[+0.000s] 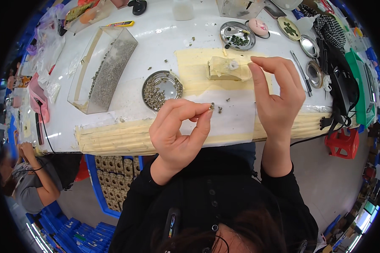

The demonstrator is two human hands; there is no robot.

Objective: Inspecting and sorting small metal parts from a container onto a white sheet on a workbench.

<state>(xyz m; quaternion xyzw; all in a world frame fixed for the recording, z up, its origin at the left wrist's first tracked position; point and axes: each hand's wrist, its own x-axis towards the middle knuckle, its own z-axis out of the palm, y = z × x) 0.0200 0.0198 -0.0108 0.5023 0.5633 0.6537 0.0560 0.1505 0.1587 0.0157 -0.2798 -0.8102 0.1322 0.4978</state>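
Between the thumb and forefinger of my left hand (177,133) is a small dark metal part (212,105), pinched over white paper (236,120). A few similar tiny parts (220,109) lie on the paper just right of it. My right hand (278,95) pinches what looks like a thin stick or needle (244,64). Its tip points left at a small white round piece (233,65) on a block wrapped in cream tape (217,68). Left of the block, a round steel dish (172,87) holds many more small metal parts.
A clear bin (82,80) of small parts stands at the left. Farther back are a steel dish with dark green pieces (237,41), a pink round object (258,27) and a white bottle (183,9). Tweezers (301,71) lie right. Another person (38,185) sits at left.
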